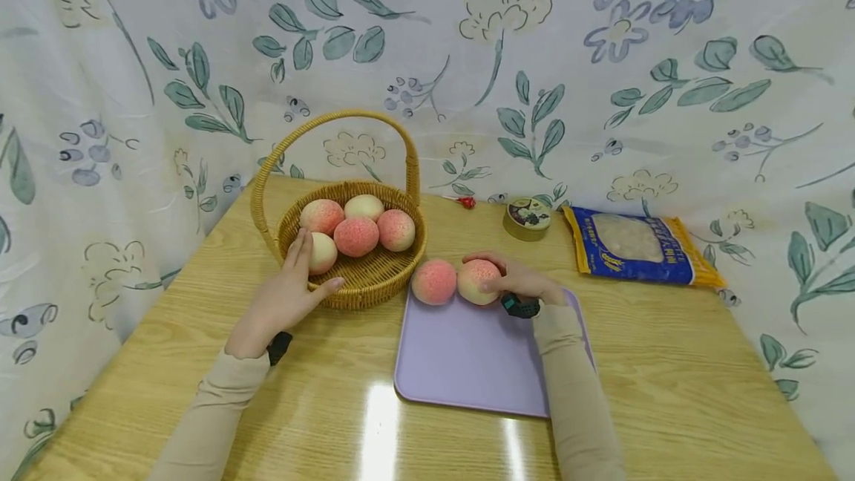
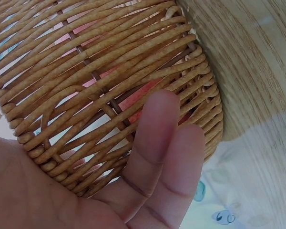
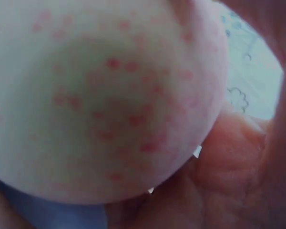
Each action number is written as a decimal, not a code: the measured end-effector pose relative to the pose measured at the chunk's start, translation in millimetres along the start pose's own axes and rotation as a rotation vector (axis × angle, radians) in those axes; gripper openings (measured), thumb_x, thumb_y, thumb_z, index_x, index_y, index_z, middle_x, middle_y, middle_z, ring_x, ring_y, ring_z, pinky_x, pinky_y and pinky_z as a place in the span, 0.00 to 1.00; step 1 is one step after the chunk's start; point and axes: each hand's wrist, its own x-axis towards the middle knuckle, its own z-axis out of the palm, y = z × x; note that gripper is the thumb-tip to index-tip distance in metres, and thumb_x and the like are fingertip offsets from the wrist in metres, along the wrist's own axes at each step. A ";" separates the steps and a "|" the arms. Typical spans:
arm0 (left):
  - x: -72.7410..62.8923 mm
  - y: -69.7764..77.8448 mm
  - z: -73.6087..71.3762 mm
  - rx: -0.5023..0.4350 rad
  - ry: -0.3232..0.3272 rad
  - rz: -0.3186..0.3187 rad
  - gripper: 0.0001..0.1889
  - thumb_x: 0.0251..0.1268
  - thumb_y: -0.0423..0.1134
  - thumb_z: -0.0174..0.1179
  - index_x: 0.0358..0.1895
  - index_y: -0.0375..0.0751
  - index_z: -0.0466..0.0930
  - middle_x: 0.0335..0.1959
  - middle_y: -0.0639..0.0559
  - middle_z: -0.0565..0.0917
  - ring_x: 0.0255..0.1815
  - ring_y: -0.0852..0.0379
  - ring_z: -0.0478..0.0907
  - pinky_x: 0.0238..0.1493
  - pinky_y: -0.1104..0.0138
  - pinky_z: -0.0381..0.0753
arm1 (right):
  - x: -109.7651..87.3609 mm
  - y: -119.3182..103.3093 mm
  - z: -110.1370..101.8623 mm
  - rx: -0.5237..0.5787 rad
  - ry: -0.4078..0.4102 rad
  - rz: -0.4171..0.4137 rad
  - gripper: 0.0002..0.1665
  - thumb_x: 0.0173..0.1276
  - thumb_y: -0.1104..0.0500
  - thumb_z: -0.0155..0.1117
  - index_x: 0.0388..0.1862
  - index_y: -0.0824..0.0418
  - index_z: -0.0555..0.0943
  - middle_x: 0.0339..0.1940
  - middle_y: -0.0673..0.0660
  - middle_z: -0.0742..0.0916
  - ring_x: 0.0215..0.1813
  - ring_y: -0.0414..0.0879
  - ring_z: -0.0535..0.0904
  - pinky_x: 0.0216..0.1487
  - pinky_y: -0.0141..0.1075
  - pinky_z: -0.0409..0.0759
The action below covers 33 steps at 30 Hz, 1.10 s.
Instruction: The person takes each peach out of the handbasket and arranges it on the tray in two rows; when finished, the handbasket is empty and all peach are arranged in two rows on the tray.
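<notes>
The right hand (image 1: pixel 523 282) has its fingers curled round a pink-and-cream peach (image 1: pixel 473 286) near the 12 o'clock edge of the lilac tray (image 1: pixel 477 362); a pinker peach (image 1: pixel 434 282) sits just beside it, at 9 o'clock. The left hand (image 1: pixel 286 295), fingers fairly straight, rests against the wicker basket (image 1: pixel 364 295) at its 8 o'clock side (five more peaches (image 1: pixel 356 236) lie inside).

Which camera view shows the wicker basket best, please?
The head view: it shows the wicker basket nearly whole, with its arched handle and the fruits inside. The left wrist view shows only some weave up close; the right wrist view shows none of it.
</notes>
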 end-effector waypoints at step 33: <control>-3.6 0.2 0.1 0.006 0.030 0.003 0.53 0.68 0.67 0.47 0.76 0.28 0.33 0.78 0.31 0.37 0.61 0.26 0.71 0.46 0.44 0.78 | 52.9 -92.1 7.1 0.412 -0.053 -0.184 0.34 0.79 0.59 0.43 0.78 0.67 0.48 0.77 0.72 0.56 0.76 0.70 0.54 0.67 0.61 0.65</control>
